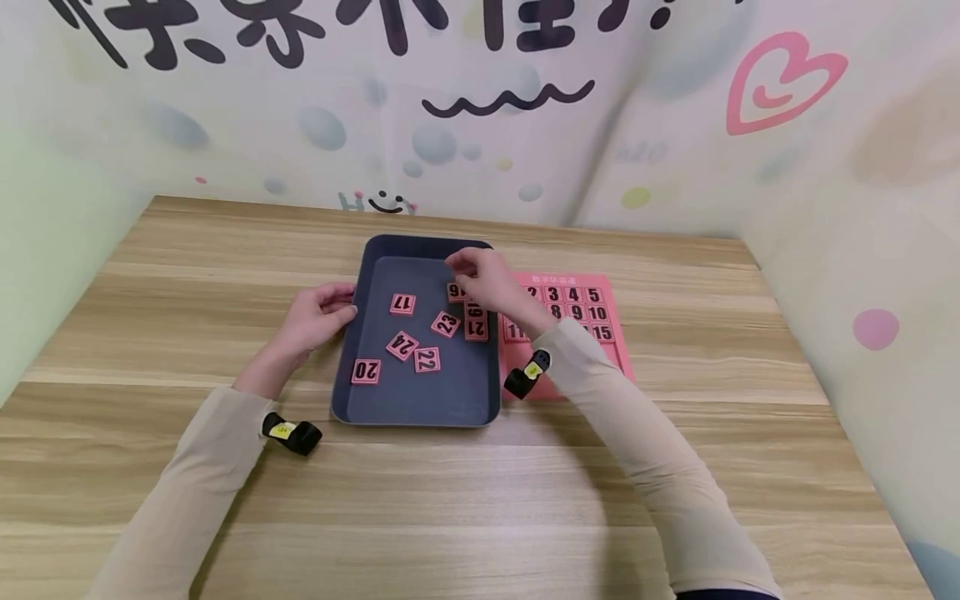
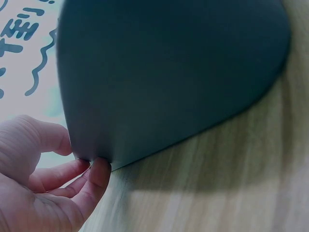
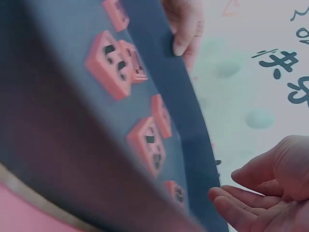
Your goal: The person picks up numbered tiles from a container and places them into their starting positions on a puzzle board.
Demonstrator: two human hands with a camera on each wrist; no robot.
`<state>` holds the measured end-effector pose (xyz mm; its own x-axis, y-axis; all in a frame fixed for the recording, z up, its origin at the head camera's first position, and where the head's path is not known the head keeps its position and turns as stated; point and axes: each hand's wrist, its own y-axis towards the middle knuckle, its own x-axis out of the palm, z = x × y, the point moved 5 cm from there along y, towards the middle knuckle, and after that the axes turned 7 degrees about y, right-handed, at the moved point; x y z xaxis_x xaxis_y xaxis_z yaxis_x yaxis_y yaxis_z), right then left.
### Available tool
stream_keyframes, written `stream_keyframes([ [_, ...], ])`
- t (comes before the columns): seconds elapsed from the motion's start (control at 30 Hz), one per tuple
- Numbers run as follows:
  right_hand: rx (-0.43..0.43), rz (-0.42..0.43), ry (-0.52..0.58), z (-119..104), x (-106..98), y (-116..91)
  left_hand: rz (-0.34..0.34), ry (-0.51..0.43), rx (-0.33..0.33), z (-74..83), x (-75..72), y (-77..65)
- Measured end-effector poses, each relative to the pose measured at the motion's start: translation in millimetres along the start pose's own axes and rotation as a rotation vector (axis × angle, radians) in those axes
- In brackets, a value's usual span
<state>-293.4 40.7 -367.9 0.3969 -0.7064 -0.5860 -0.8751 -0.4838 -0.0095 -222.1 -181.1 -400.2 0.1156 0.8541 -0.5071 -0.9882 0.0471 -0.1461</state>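
A dark blue-grey tray (image 1: 420, 408) on the table holds several pink number tiles, among them 17 (image 1: 402, 304), 23 (image 1: 446, 323), 24 (image 1: 402, 345), 22 (image 1: 427, 359), 20 (image 1: 366, 372) and 21 (image 1: 476, 330). My left hand (image 1: 318, 317) holds the tray's left side; in the left wrist view the fingertips (image 2: 100, 169) press its outer wall, thumb at the rim. Above the tray's far right part is my right hand (image 1: 483, 275), partly covering tile 16 (image 1: 456, 292). In the right wrist view its thumb and fingers are apart with nothing visible between them.
A pink number board (image 1: 562, 281) lies against the tray's right side, its upper rows filled with tiles; my right forearm crosses over it. Behind the wood-grain table (image 1: 225, 242) hangs a printed wall cloth (image 1: 375, 142).
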Motion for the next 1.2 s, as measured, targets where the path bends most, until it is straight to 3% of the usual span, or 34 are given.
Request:
stream_keyframes([
  [0.17,0.011,0.044,0.048,-9.1,-9.9,3.2,0.008,-0.002,-0.001,-0.8,-1.3,0.7],
  [0.37,0.182,0.035,0.124,0.4,-9.3,16.7,0.011,-0.005,0.004,-2.2,-1.8,1.9],
  [0.7,0.303,-0.058,-0.109,12.2,-0.2,26.4,0.005,-0.008,-0.004,-1.7,-1.1,2.2],
  [0.93,0.267,-0.115,-0.234,8.9,2.4,24.8,0.002,-0.01,-0.011,0.5,-0.8,1.6],
  [1.2,0.258,-0.131,-0.296,7.7,7.2,22.0,-0.003,-0.008,-0.022,-1.5,0.7,1.3],
])
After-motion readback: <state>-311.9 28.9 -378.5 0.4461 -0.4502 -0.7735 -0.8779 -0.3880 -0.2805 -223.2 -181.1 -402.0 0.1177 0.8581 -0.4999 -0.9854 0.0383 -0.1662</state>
